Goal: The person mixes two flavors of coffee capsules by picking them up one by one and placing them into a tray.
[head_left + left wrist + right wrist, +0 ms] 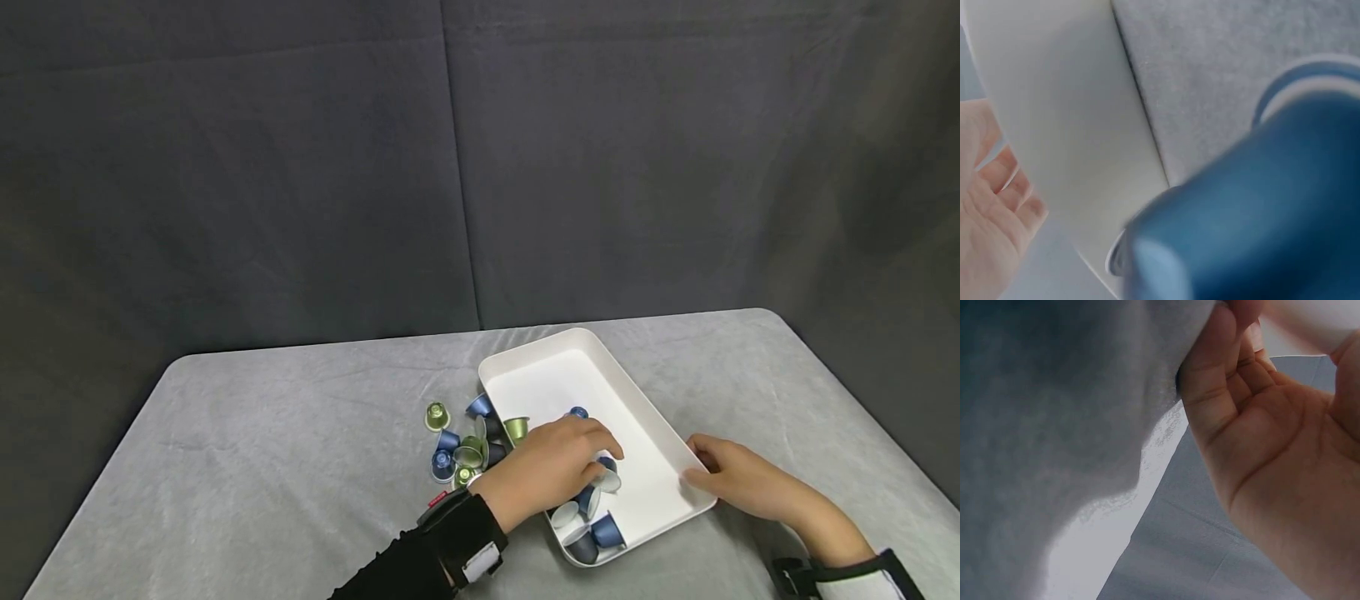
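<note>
Over the white tray [555, 375], my left hand [558, 462] reaches in from the near left, fingers loosely bent. Blue, white-lidded and dark coffee capsules [607, 531] lie in the tray under and around it. The left wrist view shows the relaxed fingers of that hand beyond the tray's side wall [1054, 112], with nothing visibly held; a blue capsule [1241, 212] looms close to the camera. My right hand [750, 479] grips the tray's right near corner between thumb and fingers. In the right wrist view its fingers [1207, 381] curl under the rim.
Several green, blue and dark capsules [442, 465] lie in a cluster on the grey cloth-covered table [262, 450], against the tray's left side. A single green capsule [437, 417] sits at the cluster's far left. A dark curtain [300, 183] hangs behind the table.
</note>
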A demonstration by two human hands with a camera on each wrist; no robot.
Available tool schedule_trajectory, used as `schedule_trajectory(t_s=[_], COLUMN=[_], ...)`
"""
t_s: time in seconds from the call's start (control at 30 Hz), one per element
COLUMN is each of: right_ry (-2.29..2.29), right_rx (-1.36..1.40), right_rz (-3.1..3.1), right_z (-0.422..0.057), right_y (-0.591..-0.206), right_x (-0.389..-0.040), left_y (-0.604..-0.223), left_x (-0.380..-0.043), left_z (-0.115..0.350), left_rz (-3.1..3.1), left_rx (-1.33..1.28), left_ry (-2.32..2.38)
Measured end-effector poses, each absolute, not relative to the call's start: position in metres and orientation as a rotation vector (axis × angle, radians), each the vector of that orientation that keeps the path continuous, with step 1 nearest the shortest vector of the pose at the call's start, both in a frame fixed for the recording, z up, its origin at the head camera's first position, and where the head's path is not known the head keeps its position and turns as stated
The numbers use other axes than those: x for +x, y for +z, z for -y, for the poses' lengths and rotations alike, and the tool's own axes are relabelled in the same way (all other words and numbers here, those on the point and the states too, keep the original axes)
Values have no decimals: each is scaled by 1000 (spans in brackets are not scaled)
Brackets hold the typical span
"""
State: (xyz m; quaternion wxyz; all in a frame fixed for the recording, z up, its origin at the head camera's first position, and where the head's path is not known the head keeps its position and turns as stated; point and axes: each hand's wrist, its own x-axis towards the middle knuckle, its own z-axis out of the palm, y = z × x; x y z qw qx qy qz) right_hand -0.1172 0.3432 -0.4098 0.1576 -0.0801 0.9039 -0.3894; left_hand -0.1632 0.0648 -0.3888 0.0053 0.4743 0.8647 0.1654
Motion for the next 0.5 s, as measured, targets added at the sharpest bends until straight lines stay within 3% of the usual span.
schedule_trajectory(t_s=[0.5], right_ry=[-1121], right_rx=[-246], right_rz=[-2584], right_z=[-344], right_y=[-412], right_x=[-117], left_y=[-380], left_x=[-153], left_z=[-46], left_rz=[-2810], left_rx=[1511], left_ry=[594])
